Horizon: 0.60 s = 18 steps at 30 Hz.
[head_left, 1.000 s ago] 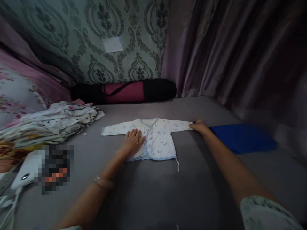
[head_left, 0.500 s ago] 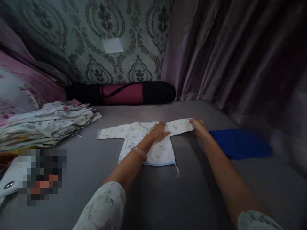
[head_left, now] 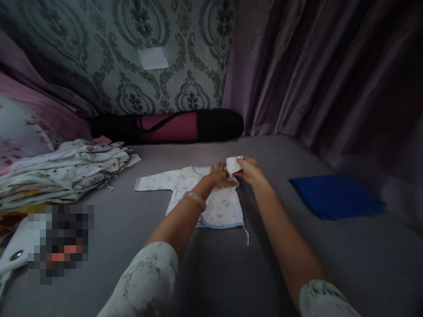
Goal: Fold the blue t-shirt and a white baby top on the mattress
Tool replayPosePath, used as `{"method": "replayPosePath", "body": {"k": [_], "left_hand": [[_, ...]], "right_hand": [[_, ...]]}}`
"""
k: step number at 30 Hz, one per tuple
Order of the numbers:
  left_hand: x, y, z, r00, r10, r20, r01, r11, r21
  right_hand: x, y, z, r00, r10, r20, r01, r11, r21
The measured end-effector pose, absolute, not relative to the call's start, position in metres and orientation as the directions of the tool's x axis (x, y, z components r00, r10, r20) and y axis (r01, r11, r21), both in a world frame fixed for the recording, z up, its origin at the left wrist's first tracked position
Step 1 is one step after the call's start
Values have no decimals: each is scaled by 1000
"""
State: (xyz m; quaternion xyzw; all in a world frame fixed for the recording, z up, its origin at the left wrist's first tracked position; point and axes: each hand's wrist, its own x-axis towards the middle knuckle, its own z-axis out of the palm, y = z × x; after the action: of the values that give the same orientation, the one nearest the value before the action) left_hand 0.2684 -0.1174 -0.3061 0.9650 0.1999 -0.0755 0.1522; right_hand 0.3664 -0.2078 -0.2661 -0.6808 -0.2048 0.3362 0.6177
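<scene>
A small white baby shirt (head_left: 221, 211) with pale blue trim and a faint print lies front up on the grey bed sheet. Its left-hand sleeve (head_left: 157, 179) is stretched out flat. My left hand (head_left: 220, 176) rests on the shirt near the right shoulder, fingers laid flat and a bangle on the wrist. Just right of it, my right hand (head_left: 249, 169) pinches the cuff end of the other sleeve (head_left: 234, 164), lifted and bent back toward the shirt's body. A white tie string hangs from the lower right hem.
Left is a heap of folded clothes (head_left: 72, 169), with a white object (head_left: 16, 246) and a blurred-out patch nearer me. A folded blue cloth (head_left: 333, 196) lies right. A long black and maroon bag (head_left: 168, 126) runs along the patterned wall; curtains (head_left: 280, 66) hang at right.
My right hand has moved left, carrying the sleeve's cuff inward, so that sleeve is no longer stretched out. My left hand stays on the shirt's shoulder.
</scene>
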Motion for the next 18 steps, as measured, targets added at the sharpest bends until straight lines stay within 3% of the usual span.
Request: {"method": "replayPosePath", "body": {"k": [5,8,10,12,15,18], "left_hand": [[254,-101,-303,907,419,-41,404,-837,370],[237,-93,-305,825,554,110,409,-720,562],[225,-92,-307,711,700,69,408,-490,770],[215,-93,-310,631,775,-42,368,-252,895],[206,-95,-313,604,789,-110,309,-105,945],[205,-93,-317,535,843,-54,328,-148,933]], "right_hand": [[357,-198,-272,747,630,-214,-172,-127,-977],[352,-189,-278,790,590,-167,-100,-145,-984],[344,-180,-286,829,552,-88,13,-176,-984],[332,-172,-296,852,524,6,140,-216,-966],[313,-163,-313,778,624,73,269,-226,-936],[312,-162,-325,618,775,133,400,-164,-902]]}}
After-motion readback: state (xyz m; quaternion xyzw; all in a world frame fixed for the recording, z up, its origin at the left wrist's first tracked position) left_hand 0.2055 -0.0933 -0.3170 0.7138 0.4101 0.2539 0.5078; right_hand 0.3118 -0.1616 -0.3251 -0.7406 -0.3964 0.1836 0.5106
